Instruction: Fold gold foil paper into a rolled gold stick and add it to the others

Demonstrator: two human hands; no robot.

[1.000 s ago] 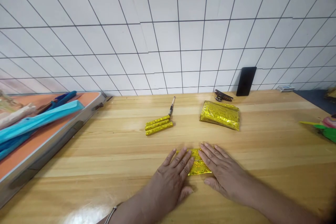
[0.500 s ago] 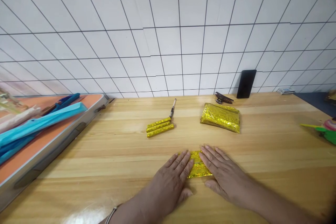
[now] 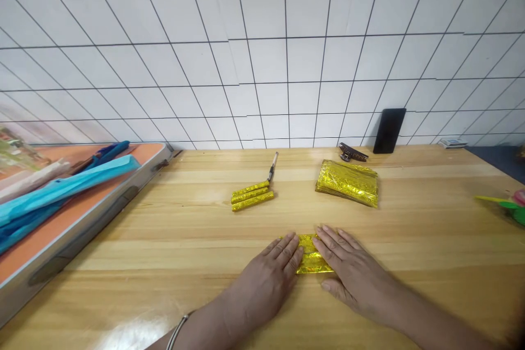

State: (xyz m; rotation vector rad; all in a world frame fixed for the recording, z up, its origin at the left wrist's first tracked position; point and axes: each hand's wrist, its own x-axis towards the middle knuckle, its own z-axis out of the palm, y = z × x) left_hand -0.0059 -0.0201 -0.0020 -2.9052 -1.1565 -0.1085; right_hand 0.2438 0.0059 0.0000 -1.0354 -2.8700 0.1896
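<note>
The left hand (image 3: 268, 278) and right hand (image 3: 351, 269) rest straight fingers, pinching nothing, on gold paper (image 3: 310, 264) on the table (image 3: 147, 251), likely to keep it flat, with a gold pile (image 3: 346, 181) at its one o'clock.

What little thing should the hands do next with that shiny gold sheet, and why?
Maybe start rolling the shiny gold rectangular sheet from its near edge: the left hand and right hand both rest flat on it, and three slim, shiny gold roll-shaped pieces lie farther back.
</note>
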